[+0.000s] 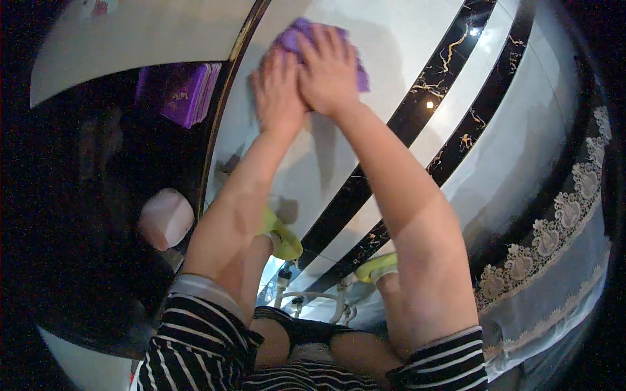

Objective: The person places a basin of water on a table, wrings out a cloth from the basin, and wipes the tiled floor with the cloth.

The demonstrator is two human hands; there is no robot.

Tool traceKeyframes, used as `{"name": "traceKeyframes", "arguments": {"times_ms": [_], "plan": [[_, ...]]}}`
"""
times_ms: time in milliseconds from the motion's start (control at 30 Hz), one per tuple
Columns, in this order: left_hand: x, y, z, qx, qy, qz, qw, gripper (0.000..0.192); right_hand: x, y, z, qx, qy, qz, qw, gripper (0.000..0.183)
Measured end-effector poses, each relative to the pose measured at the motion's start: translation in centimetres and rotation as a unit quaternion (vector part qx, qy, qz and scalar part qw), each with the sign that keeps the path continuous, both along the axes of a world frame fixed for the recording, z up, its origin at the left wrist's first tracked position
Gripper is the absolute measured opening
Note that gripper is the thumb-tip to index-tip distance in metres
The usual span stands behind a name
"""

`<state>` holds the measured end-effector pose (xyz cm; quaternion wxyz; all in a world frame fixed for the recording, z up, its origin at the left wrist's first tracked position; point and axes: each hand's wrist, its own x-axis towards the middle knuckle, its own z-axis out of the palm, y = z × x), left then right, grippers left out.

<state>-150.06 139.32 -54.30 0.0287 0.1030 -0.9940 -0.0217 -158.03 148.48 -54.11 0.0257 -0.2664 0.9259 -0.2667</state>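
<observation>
Both hands lie flat on a purple cloth [362,78] that is spread over the pale glossy floor tiles [386,44], at the top middle of the head view. My left hand [279,93] covers the cloth's lower left part, fingers pointing away from me. Beside it, touching it, my right hand [328,68] presses on the cloth with its fingers a little apart. Purple fabric shows beyond the fingertips and to the right of the right hand. What lies under the palms is hidden.
Left stands dark furniture [98,161] holding a purple stack [183,97] and a pinkish-white object [167,219]. Black marbled strips [337,205] cross the floor. A lace-edged cloth [545,237] hangs at right. Yellow-green shoes [287,243] and white metal legs [339,303] are near my body.
</observation>
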Motion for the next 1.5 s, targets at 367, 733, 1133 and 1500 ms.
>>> {"name": "traceKeyframes", "arguments": {"times_ms": [367,733,1133,1500], "plan": [[16.1,7.4,0.6,0.09,0.02,0.294,0.951,0.056,9.9,2.2,1.1,-0.045,-0.067,0.38,0.922,0.06],[26.2,16.9,1.7,0.143,-0.108,0.263,0.948,0.056,17.9,10.8,3.4,0.016,-0.133,0.381,0.915,0.061],[7.2,3.3,0.8,0.096,0.043,0.048,0.993,0.05,4.5,6.2,0.5,0.029,0.057,0.155,0.986,0.054],[26.6,12.2,3.5,0.219,-0.134,-0.184,0.949,0.045,30.1,19.6,3.4,0.118,-0.101,0.037,0.987,0.064]]}}
